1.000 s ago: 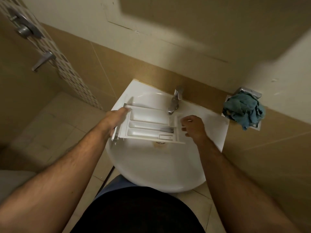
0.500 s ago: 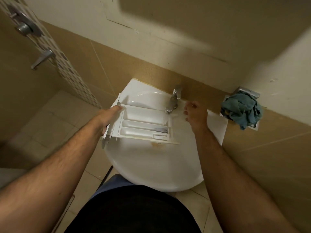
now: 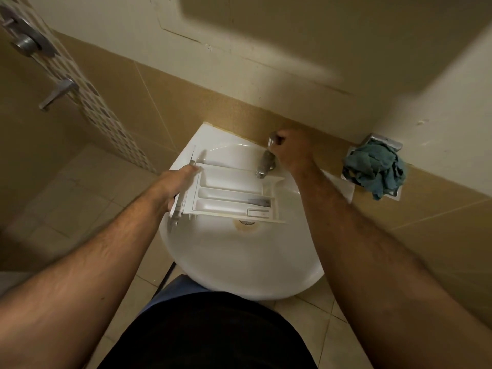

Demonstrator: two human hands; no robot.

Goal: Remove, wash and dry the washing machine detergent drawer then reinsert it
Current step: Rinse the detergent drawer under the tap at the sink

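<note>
Detergent drawer (image 3: 229,198) is gripped at its front end by the left hand (image 3: 173,186) over the sink (image 3: 239,257); the tap (image 3: 266,161) handle is grasped by the right hand (image 3: 291,150).

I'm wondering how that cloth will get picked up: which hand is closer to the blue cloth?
Right. The right hand grips the tap, just left of the blue cloth; the left hand holds the detergent drawer across the sink.

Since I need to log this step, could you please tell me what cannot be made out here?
Head view:
- Tap handle: covered by the right hand; whether water is running cannot be told.
- Drawer front: partly hidden under the left hand.
- Sink drain: partly hidden behind the drawer.
- Holder behind the blue cloth: mostly covered.
</note>
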